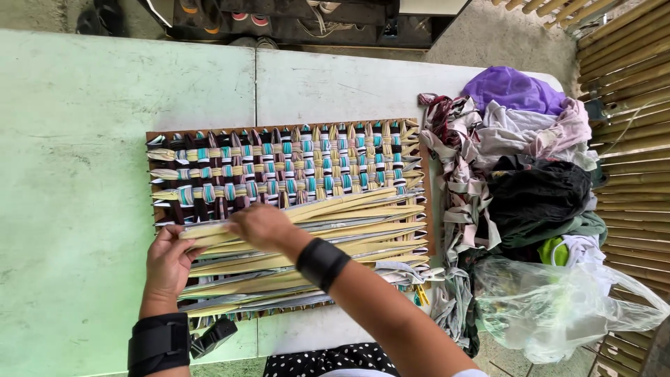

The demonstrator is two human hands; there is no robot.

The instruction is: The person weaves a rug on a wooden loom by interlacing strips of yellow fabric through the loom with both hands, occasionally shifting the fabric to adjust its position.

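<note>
You work at a pale green table in soft daylight, with bare concrete floor beyond it. A bamboo slat wall runs along your right.

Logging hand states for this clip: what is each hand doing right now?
Left hand: fingers closed on the end of a cloth strip at the weaving frame.
Right hand: resting on the strips; grip cannot be told.

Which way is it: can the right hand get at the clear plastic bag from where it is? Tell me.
Probably yes. The right hand lies on the woven loom frame, its forearm crossing toward the left, and the clear plastic bag sits at the table's right edge with only loose fabric strips between.
</note>
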